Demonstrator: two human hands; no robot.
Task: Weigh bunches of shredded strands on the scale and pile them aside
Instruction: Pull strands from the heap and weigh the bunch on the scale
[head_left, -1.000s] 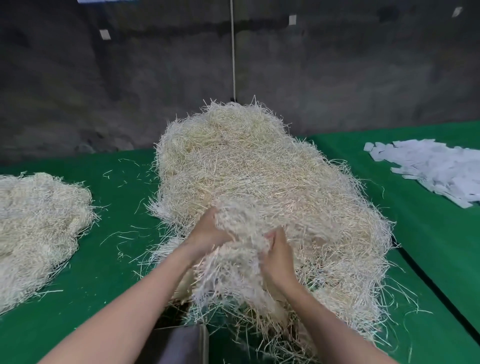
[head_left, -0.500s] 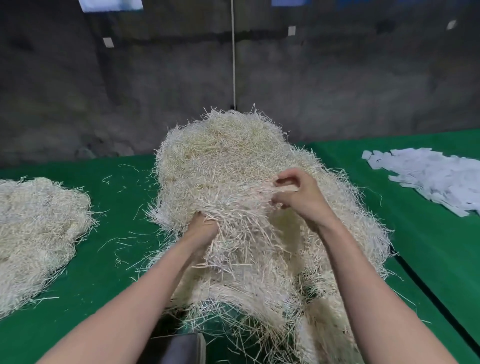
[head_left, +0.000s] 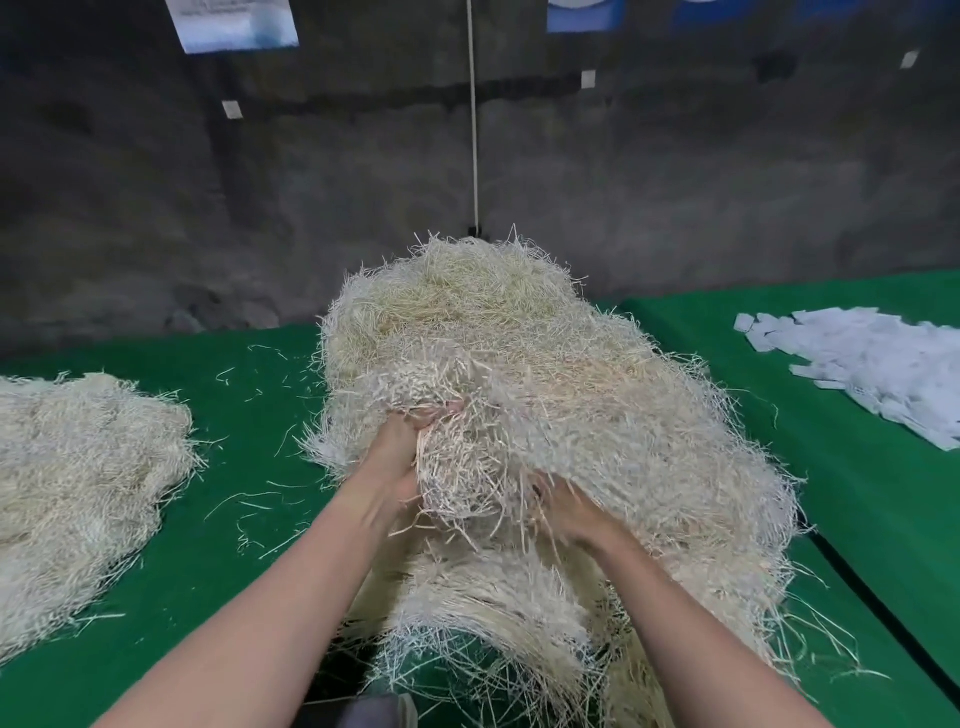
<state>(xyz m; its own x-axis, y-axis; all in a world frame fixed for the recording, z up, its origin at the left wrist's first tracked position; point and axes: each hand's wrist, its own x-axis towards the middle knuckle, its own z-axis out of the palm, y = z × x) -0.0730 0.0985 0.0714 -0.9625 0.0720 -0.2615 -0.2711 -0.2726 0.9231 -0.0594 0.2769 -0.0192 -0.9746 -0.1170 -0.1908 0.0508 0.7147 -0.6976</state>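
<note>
Head camera, nearest first: a dark grey object pokes out at the bottom edge under trailing strands; whether it is the scale cannot be told. Above it the left hand has its fingers curled into a pale cream bunch of shredded strands, gripping it. The right hand is sunk into the bunch's other side, fingers buried and blurred, so its grip cannot be told. The bunch is tangled into the big cream heap of shredded strands on the green cloth-covered table.

Likely trouble: a pull could drag extra strands along and spoil the weight, or shed more loose ones onto the cloth.

A flatter cream pile of strands lies well apart at left, and white paper slips lie far right. On the wall, a white sheet and blue signs carry nothing readable.
</note>
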